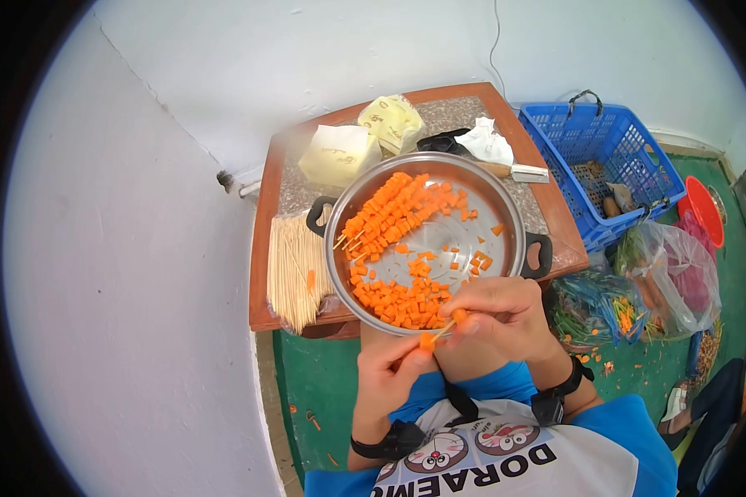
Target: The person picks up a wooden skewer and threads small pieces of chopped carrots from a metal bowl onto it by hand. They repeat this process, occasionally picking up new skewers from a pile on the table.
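My left hand [392,370] is closed, its thumb and fingers pinching an orange carrot piece [427,341]. A short stretch of bamboo skewer [443,330] runs from that piece to my right hand [506,316]. The right fingers pinch the skewer, with another carrot piece [460,316] at their tips; the rest of the skewer is hidden. Both hands are over the near rim of a wide steel pot [506,199]. In the pot, filled carrot skewers [394,211] lie at the upper left, and loose carrot cubes [402,302] are heaped along the near side.
Bare bamboo skewers [293,265] lie left of the pot on a wood-edged table [265,178]. Yellowish packets [340,155], a white tissue [486,142] and a cleaver [529,173] sit behind it. Right are a blue crate [584,186], plastic bags [675,273] and a red basin [704,211].
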Motion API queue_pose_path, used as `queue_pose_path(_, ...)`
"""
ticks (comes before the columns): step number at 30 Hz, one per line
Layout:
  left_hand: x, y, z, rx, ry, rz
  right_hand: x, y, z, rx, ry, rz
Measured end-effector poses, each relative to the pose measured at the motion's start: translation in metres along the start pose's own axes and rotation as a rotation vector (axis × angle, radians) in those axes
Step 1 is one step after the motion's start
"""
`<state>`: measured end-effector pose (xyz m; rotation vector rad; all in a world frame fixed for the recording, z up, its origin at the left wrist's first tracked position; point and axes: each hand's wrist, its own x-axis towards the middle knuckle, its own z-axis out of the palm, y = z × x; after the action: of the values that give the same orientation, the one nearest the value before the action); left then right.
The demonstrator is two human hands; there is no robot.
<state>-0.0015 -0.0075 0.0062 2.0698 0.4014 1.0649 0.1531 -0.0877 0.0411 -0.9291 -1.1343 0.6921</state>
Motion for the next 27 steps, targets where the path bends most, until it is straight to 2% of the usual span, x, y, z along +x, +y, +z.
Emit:
queue_pose_path(2, 0.001, 0.002, -0.011, -1.039, -0.395, -0.745, 0.002, 0.002, -0.005, -0.045, -0.099, 0.013)
queue_pose_path(3, 0.000, -0.001, -0.012, -1.039, -0.394, -0.743, 0.003, 0.004, -0.005, -0.045, -0.101, 0.012)
queue_pose_path(5, -0.002, -0.015, -0.011, -1.612, -0.706, -0.820, 0.003, 0.006, -0.006, 0.121, -0.221, -0.054)
queue_pose_path(9, -0.007, -0.017, 0.002, -1.785, -0.815, -0.860, 0.003, 0.004, -0.001, 0.169, -0.206, -0.122)
queue_pose_path(11, 0.000, 0.004, 0.004, -1.105, -0.382, -0.599, 0.002, -0.002, -0.001, 0.097, -0.096, 0.013)
queue_pose_path(12, 0.001, 0.006, 0.005, -1.106, -0.384, -0.599, 0.001, -0.001, -0.001, 0.096, -0.095, 0.013)
queue_pose_path(14, 0.001, 0.009, 0.007, -0.475, -0.166, -0.324, 0.001, 0.003, 0.001, -0.077, 0.037, -0.021)
queue_pose_path(15, 0.002, 0.011, 0.008, -0.474, -0.161, -0.324, 0.002, 0.004, 0.002, -0.076, 0.033, -0.020)
queue_pose_path(17, 0.004, 0.015, 0.010, -0.083, 0.010, -0.166, 0.002, 0.005, 0.003, -0.228, 0.093, -0.079)
queue_pose_path(18, 0.005, 0.018, 0.009, -0.082, 0.009, -0.167, 0.003, 0.006, 0.002, -0.228, 0.093, -0.078)
queue_pose_path(20, 0.007, 0.021, 0.004, -0.501, -0.124, -0.463, 0.004, 0.010, -0.004, -0.244, 0.031, -0.139)
queue_pose_path(21, 0.007, 0.014, 0.000, -0.502, -0.122, -0.460, 0.004, 0.012, -0.005, -0.245, 0.028, -0.142)
queue_pose_path(23, 0.004, -0.006, -0.008, -1.649, -0.560, -0.990, 0.004, 0.015, -0.007, -0.090, -0.074, -0.121)
queue_pose_path(27, 0.003, -0.002, 0.002, -1.822, -0.591, -1.046, 0.004, 0.014, -0.006, -0.070, -0.048, -0.097)
